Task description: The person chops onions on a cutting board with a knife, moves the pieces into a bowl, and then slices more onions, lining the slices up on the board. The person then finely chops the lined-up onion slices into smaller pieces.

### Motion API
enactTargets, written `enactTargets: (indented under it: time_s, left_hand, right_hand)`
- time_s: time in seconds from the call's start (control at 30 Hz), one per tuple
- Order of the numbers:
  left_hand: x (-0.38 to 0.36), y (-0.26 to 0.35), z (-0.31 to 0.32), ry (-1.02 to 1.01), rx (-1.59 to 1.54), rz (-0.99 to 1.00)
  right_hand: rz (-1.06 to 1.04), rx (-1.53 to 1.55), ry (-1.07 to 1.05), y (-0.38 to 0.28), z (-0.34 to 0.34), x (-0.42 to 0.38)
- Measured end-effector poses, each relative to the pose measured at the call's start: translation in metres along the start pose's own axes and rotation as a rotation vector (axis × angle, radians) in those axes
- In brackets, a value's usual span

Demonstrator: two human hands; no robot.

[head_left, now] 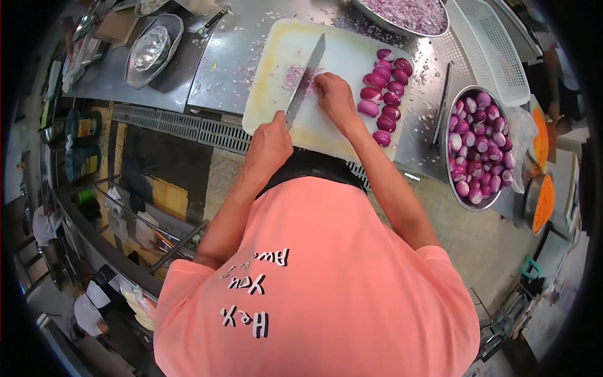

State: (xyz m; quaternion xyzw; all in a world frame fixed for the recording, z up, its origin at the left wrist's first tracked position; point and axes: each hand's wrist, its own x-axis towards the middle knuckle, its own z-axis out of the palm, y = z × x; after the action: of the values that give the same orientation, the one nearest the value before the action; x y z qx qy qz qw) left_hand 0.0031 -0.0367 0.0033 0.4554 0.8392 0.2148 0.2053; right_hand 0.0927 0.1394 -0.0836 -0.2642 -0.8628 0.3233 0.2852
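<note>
My left hand is closed round the handle of a large knife, its blade pointing away from me across the white cutting board. Right beside the blade, my right hand has its fingers curled down on a piece of red onion, partly hidden by the fingertips. Chopped onion bits lie left of the blade. Peeled red onion halves stand in rows along the board's right side.
A metal bowl of peeled red onions stands at right. Another bowl holds chopped onion at the back, near a white perforated basket. Orange shredded food fills a bowl farther right. A plastic-lined tray sits at left.
</note>
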Motion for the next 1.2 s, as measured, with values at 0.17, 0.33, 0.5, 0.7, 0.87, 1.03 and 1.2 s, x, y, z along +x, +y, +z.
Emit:
enactTargets:
  time_s: [0.17,0.33,0.5,0.7,0.87,1.03,1.2]
  left_hand:
    - [0.001,0.001,0.004,-0.028,-0.029,0.019]
    - [0.005,-0.005,0.016,-0.026,-0.021,0.030]
    - [0.008,0.003,0.006,-0.031,-0.057,0.048]
    - [0.011,0.003,0.013,-0.042,-0.041,0.073]
    - [0.013,-0.002,0.025,-0.029,-0.051,0.080]
    - [0.012,0.002,0.020,-0.058,-0.026,0.054]
    - [0.017,0.009,0.012,-0.033,-0.054,0.121]
  right_hand:
    - [-0.006,0.042,0.051,-0.004,-0.001,-0.002]
    - [0.033,0.073,0.061,-0.005,0.001,-0.008]
    - [0.018,0.049,0.084,-0.004,-0.002,-0.006]
    - [0.028,0.028,0.086,-0.003,-0.004,-0.008]
    - [0.033,0.027,0.085,0.000,-0.003,-0.012]
    - [0.042,0.030,0.104,0.000,-0.005,-0.008]
    - [0.032,-0.028,0.081,0.002,-0.011,-0.013]
